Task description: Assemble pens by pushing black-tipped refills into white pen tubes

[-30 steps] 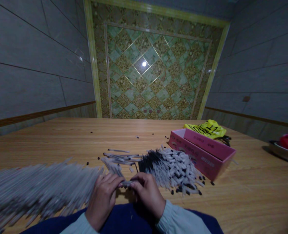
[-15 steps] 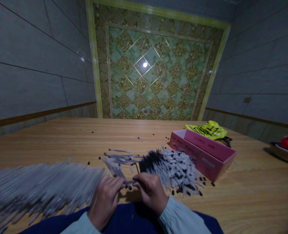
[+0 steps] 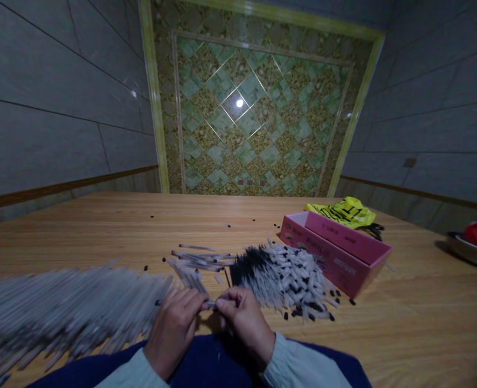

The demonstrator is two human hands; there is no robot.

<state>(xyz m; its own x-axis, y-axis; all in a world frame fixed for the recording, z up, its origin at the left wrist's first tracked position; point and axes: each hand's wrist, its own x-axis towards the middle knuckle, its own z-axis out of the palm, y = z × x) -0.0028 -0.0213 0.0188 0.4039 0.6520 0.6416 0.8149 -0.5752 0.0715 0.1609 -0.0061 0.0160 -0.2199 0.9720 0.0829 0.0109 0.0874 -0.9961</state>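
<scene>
Close to the table's front edge, my left hand [image 3: 177, 322] pinches a thin, pale plastic tube [image 3: 211, 305] with a dark end sticking out beside the fingers. My right hand [image 3: 244, 319] has thumb and fingers closed on the other end of that tube, so the two hands almost meet. A broad pile of long clear tubes [image 3: 72, 302] lies left of my left hand. Beyond my right hand is a heap of short white pieces with black tips [image 3: 297, 275], along with thin black-ended sticks [image 3: 248, 267]. Several loose tubes [image 3: 201, 261] lie ahead of both hands.
An open pink box [image 3: 337, 253] stands at the right behind the heap, a yellow plastic bag [image 3: 349, 212] beyond it. Small black caps [image 3: 352, 302] are scattered on the wooden table [image 3: 112, 226]. A metal bowl with something red [image 3: 475, 248] sits at the far right.
My right hand has shifted slightly left and turned, its fingers now nearer my left hand on the tube. The small dark piece seen below the fingers earlier no longer shows there.
</scene>
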